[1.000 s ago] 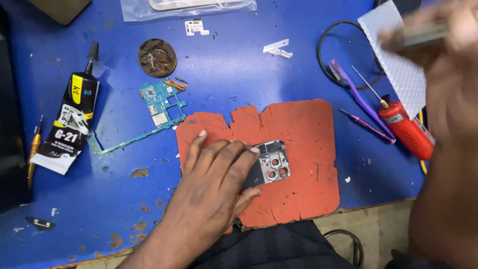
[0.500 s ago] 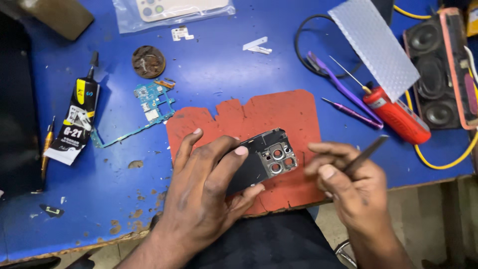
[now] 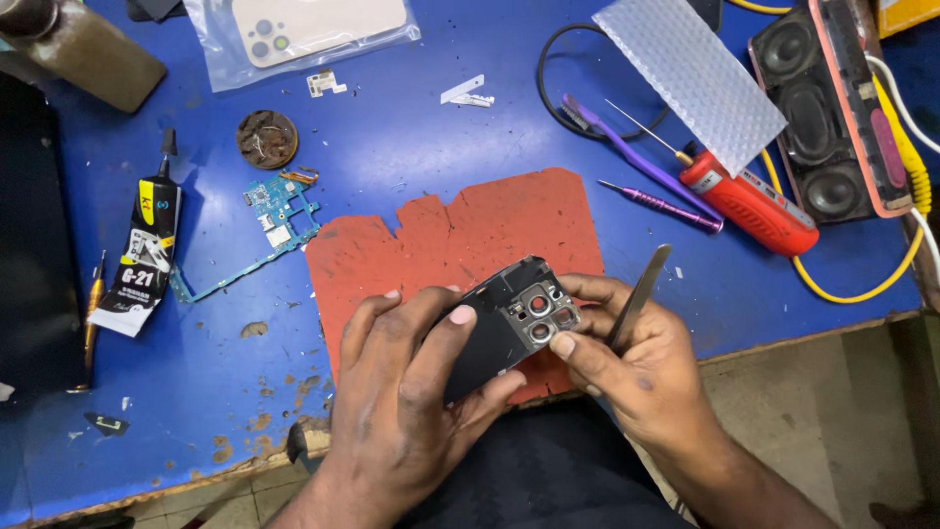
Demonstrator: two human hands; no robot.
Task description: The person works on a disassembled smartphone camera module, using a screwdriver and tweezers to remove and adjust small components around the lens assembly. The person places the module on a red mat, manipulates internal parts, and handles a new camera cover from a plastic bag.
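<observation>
The blue worktable (image 3: 470,157) carries everything, and on it the torn red mat (image 3: 460,235) lies straight ahead of me. Far right stands a speaker (image 3: 832,118) with a pinkish frame and two round cones, and beside it a ribbed silver sheet (image 3: 695,78) lies at a slant. At the top, a clear plastic bag (image 3: 220,59) holds a pale phone back cover (image 3: 318,24) with round camera holes; the cover sits fully inside the bag.

My left hand (image 3: 411,392) is curled around a dark phone frame (image 3: 509,323) above the mat's near edge, fingers over its top and thumb beneath. My right hand (image 3: 636,362) touches the frame's camera end with a fingertip and also pinches a thin metal pry tool (image 3: 641,289), which sticks up and away from me.

Right of the mat lie a red-handled screwdriver (image 3: 749,201) and a purple one (image 3: 666,206). To the left lie a black glue tube (image 3: 142,250), a blue-green circuit board (image 3: 279,211) and a small round brown dish (image 3: 266,139); what is in it I cannot make out.
</observation>
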